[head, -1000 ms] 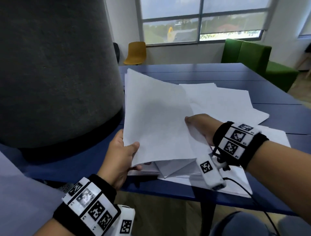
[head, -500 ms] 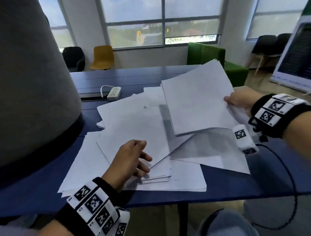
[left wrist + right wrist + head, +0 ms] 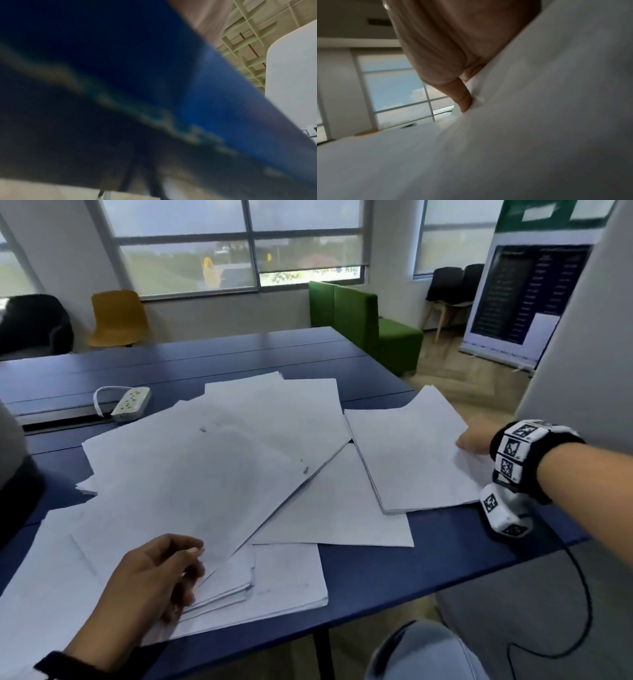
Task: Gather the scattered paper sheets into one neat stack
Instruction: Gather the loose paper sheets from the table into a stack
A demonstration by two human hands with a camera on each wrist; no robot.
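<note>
Loose paper sheets on blue table (image 3: 394, 570), two hands engaged.
Fanned sheets (image 3: 205, 474) cover centre and near left; small stack (image 3: 411, 453) at right, edge gripped by right hand (image 3: 474, 440), thumb (image 3: 462, 100) on top. Left hand (image 3: 154, 580), fingers curled, pinches near-left sheet edges. Power strip (image 3: 132, 402) far left.

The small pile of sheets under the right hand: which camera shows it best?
The head view: the small pile of sheets shows whole on the blue table, apart from the spread papers, the right hand at its far edge. The right wrist view shows only blurred white paper against a finger. The left wrist view shows none.
</note>
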